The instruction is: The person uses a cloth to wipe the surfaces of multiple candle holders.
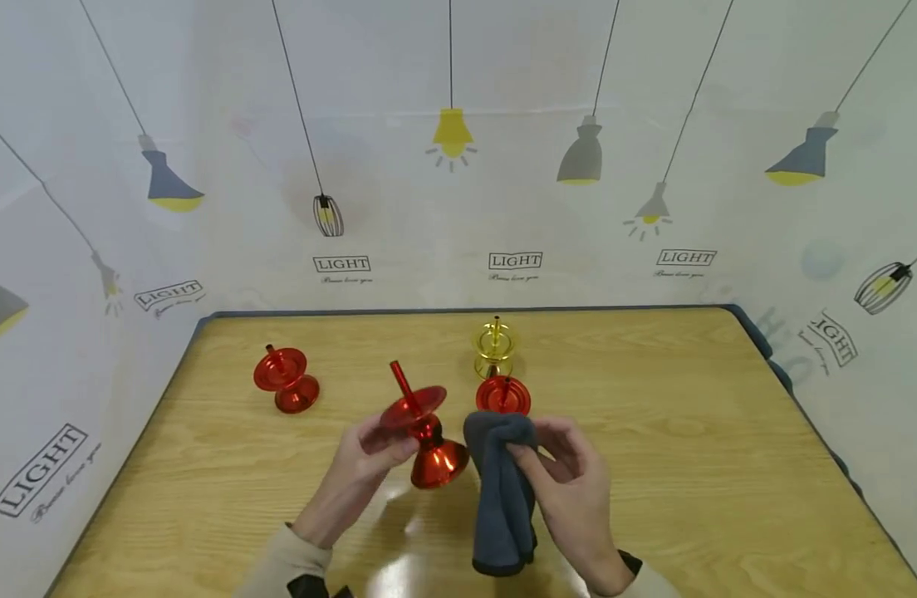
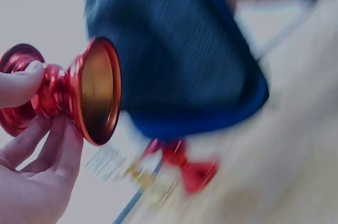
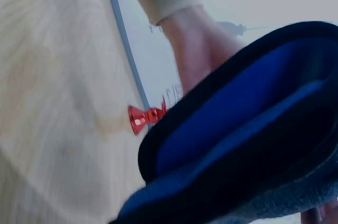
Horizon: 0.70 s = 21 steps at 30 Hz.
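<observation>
A shiny red candle holder [image 1: 427,432] with a thin upright stem, a dish and a flared base is held tilted above the table by my left hand [image 1: 369,465]. In the left wrist view, the thumb and fingers grip the candle holder [image 2: 55,89] round its narrow waist, and its hollow base faces the cloth. My right hand [image 1: 571,490] pinches a folded dark blue-grey cloth [image 1: 499,490], which hangs down just right of the base. Between the cloth and the candle holder a small gap shows in the head view. The cloth [image 3: 237,123] hides most of the right hand in the right wrist view.
Another red candle holder [image 1: 285,378] stands at the left on the wooden table [image 1: 690,465]. Behind the cloth stands a third red one [image 1: 503,394], partly covered, with a gold candle holder [image 1: 494,349] behind it. Lamp-printed white sheets [image 1: 399,183] surround the table.
</observation>
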Each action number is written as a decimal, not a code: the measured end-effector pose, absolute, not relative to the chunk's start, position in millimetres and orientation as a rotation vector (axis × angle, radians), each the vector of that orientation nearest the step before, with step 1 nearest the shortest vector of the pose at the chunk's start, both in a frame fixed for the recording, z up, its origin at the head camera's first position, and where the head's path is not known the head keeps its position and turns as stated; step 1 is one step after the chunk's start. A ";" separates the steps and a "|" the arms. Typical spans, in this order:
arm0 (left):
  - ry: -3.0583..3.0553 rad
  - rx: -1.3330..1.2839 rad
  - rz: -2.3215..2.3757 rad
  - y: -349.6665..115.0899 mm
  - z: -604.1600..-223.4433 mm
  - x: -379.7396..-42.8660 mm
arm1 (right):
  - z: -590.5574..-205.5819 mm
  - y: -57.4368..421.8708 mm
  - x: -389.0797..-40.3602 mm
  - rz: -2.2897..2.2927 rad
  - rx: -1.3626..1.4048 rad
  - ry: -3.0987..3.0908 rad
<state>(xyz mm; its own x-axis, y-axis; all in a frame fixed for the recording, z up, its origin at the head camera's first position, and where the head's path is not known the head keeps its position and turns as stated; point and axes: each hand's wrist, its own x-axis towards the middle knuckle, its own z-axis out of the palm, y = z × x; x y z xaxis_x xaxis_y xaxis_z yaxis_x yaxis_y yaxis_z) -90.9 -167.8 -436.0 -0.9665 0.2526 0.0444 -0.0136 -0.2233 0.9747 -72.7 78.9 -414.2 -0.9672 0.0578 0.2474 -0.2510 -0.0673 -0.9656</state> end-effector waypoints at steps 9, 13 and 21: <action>2.577 -0.033 1.935 -183.1 -475.7 -190.6 | -423.8 114.8 -46.1 2.084 0.330 -1.963; 2.567 -0.103 2.010 -178.8 -486.4 -212.9 | -427.3 120.4 -37.6 2.056 0.355 -2.002; 2.535 -0.202 2.017 -166.3 -502.0 -229.5 | -429.7 128.1 -33.3 2.034 0.294 -2.058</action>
